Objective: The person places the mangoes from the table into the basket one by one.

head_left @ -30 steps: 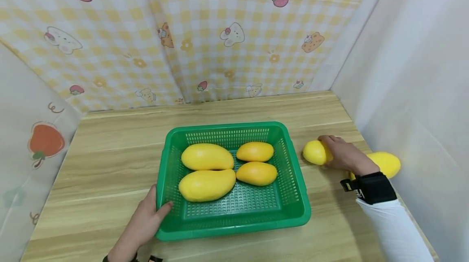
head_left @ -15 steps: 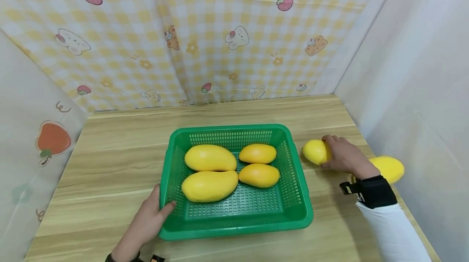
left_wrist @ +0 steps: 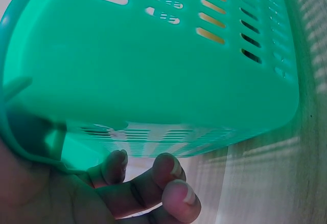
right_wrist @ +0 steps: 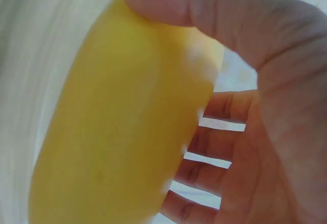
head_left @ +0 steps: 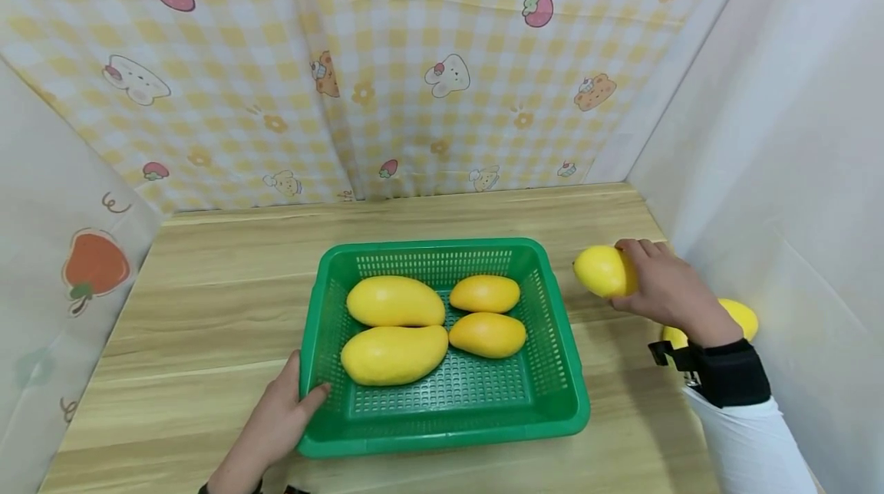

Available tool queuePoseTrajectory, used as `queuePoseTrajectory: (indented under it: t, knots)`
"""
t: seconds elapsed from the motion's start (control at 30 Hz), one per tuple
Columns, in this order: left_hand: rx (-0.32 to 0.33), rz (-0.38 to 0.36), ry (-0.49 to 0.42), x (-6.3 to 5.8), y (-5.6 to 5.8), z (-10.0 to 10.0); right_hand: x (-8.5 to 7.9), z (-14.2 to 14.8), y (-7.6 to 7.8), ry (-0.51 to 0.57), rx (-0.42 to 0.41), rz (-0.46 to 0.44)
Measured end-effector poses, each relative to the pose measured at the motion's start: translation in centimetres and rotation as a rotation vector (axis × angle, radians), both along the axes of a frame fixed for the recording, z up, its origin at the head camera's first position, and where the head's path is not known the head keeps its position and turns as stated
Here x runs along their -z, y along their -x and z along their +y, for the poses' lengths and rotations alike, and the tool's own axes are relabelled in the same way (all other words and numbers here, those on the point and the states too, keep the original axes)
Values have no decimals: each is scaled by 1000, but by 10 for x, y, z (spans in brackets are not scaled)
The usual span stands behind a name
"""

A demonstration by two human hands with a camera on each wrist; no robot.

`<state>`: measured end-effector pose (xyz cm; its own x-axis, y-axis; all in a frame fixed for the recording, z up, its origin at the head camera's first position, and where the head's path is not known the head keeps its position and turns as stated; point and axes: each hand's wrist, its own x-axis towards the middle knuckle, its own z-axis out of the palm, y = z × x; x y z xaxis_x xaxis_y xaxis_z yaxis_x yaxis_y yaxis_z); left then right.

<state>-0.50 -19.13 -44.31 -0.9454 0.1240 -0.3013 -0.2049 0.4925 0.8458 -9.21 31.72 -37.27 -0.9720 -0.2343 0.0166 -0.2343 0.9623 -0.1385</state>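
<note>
My right hand [head_left: 668, 283] grips a yellow mango [head_left: 598, 270] at the right of the green basket [head_left: 442, 444], just over the table. In the right wrist view the thumb presses one end of this smooth, long mango [right_wrist: 117, 116], with the other fingers round its far side. My left hand [head_left: 279, 410] holds the basket's left rim, thumb over the inside and fingers outside; the left wrist view shows those curled fingers below the slotted basket wall [left_wrist: 127, 70]. Inside lie two large yellow mangoes [head_left: 395, 356] on the left and two smaller orange-yellow mangoes [head_left: 485, 293] on the right.
More yellow fruit [head_left: 743, 317] lies at the table's right edge, partly hidden behind my right wrist. The wooden table [head_left: 228, 279] meets a yellow checked curtain [head_left: 387, 41] at the back. White sheets [head_left: 794, 133] hang along both sides.
My right hand has raised the mango off the table, and it shows slightly higher and tilted now. The left hand stays on the basket rim, and the basket's contents have not moved.
</note>
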Motion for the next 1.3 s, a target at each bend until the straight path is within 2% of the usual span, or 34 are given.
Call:
queuePoseTrajectory:
  t: [0.27, 0.5, 0.77, 1.07, 1.3]
  knots:
    - [-1, 11, 2, 0, 0, 1, -22, -18, -6, 14, -73, 27]
    - [1, 11, 9, 0, -1, -1, -37, -41, -8, 32, -105, 27]
    - [18, 26, 41, 2, -1, -3, -38, -66, -4, 29, -190, 56]
    - [7, 27, 45, 1, -3, -2, -35, -91, -1, -21, -306, 95]
    - [13, 34, 41, -1, -2, -1, -33, -113, -2, -35, -425, 79]
